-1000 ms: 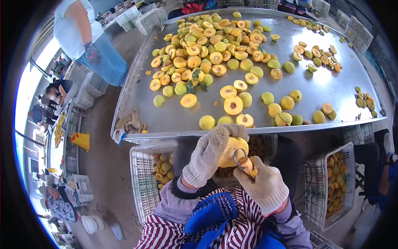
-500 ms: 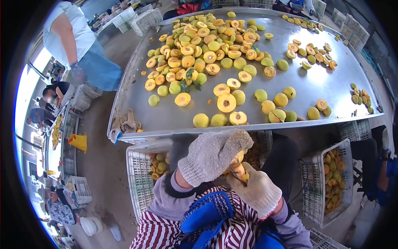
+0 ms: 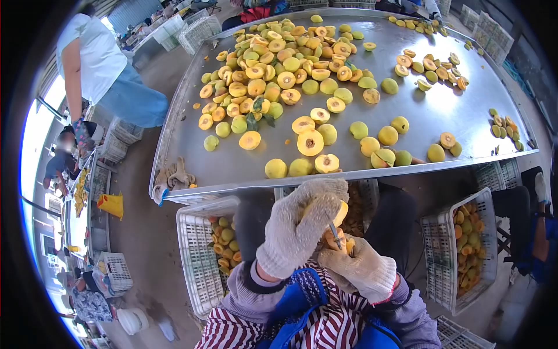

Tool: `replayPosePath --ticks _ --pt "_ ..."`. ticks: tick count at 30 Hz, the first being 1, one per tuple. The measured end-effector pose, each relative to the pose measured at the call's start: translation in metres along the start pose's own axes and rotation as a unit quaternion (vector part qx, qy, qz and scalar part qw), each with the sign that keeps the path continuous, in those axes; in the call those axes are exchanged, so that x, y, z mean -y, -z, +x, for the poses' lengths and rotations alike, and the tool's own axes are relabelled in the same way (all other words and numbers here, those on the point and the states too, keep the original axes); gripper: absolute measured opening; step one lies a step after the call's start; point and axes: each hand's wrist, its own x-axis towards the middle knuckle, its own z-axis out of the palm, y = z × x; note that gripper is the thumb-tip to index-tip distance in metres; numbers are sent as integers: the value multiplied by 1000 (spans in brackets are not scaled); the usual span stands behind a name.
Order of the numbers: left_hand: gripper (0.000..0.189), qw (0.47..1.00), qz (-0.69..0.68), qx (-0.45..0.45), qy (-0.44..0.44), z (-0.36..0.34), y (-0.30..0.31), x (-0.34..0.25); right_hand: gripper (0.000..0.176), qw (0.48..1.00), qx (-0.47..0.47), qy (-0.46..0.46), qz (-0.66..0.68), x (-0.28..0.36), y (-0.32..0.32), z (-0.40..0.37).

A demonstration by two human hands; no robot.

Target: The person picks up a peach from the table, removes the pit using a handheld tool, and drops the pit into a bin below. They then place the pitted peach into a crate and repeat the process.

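Both my hands wear knitted work gloves and meet over my lap, just below the table's front edge. My left hand (image 3: 303,227) is closed around a yellow peach half (image 3: 343,213), with part of its flesh showing past the fingers. My right hand (image 3: 365,269) grips a thin metal tool (image 3: 334,232), whose tip reaches up to that fruit; its handle is mostly hidden. Orange fruit flesh (image 3: 332,239) shows beside the tool at my right fingers. On the metal table (image 3: 221,166) lies a heap of whole and halved peaches (image 3: 273,64).
A crate (image 3: 196,267) holding peaches stands left of my legs, another crate (image 3: 435,262) to the right. Crumpled gloves (image 3: 173,176) lie on the table's near left corner. A person (image 3: 99,64) stands beyond the table's left side; a yellow container (image 3: 111,205) is on the left.
My left hand has turned more upright, so the peach half and metal tool show more clearly. My right hand has dropped slightly. The standing person's arm has shifted left and down.
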Motion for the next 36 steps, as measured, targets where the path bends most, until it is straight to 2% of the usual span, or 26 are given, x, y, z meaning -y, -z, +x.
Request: replayPosePath --ticks 1,3,4,5,7,9,10,13,14,15,17,18,20,21,23,24,25,26,27,28,29,30,31,33,34,36 --pt "41 994 -17 48 98 3 0 -8 28 1000 0 0 0 0 2 -2" --pt "41 996 15 48 75 3 -9 -7 22 1000 8 -18 24 -1 7 -4" --pt "40 988 120 17 -97 2 -14 -1 22 999 6 -18 28 -5 11 -5" --pt "40 939 218 -15 -265 1 -18 6 21 999 27 -14 41 -9 15 -7" --pt "40 957 174 -7 -234 -5 -20 11 21 997 46 -11 53 -11 21 -9" --pt "35 993 62 64 -72 0 -16 6 22 993 41 -69 86 -10 25 -9" --pt "36 983 -103 113 106 7 -13 2 22 993 41 -69 88 -11 26 -9" --pt "34 988 -36 143 55 13 -19 -6 22 979 98 -73 165 -14 32 -12" --pt "32 986 2 166 -22 15 -17 -1 22 973 115 -65 188 -15 33 -14" --pt "32 985 3 169 -23 17 -17 -1 22 967 132 -55 212 -16 33 -15" --pt "35 956 171 177 -157 20 -19 -2 20 957 153 -37 243 -26 34 -13" --pt "35 957 170 177 -157 20 -19 -2 19 946 174 -22 272 -30 35 -12" --pt "36 972 -44 230 22 19 -20 0 18 938 196 -30 284 -32 37 -13" --pt "36 972 -44 230 20 19 -21 4 17 930 220 -36 293 -32 38 -12" --pt "47 977 -76 164 -116 11 -26 17 15 923 228 -17 309 -35 33 -12" --pt "47 977 -76 163 -117 6 -28 15 14 916 238 2 322 -36 31 -11" --pt "46 969 -195 154 -18 0 -31 11 14 916 238 2 322 -39 30 -8" --pt "47 937 -310 140 82 -5 -34 10 13 926 280 22 253 -44 31 -3" --pt "47 937 -311 139 81 -6 -38 12 13 929 319 40 180 -41 28 1" --pt "50 894 -395 125 173 -5 -44 16 13 926 358 59 106 -35 23 3" --pt "54 835 -470 110 262 -5 -48 18 13 962 252 -97 -49 -20 27 -12" --pt "70 862 -427 80 261 -4 -50 12 14 969 233 -83 13 -18 22 -14" --pt "70 863 -428 81 256 1 -49 12 15 972 212 -68 71 -16 19 -14" --pt "80 898 -380 -1 223 9 -43 19 18 967 221 -56 118 -28 38 -17" --pt "88 926 -334 35 172 13 -34 34 22 958 230 -41 166 -29 45 -16" --pt "87 915 -369 16 162 15 -29 46 21 975 194 -45 98 -24 42 -16"
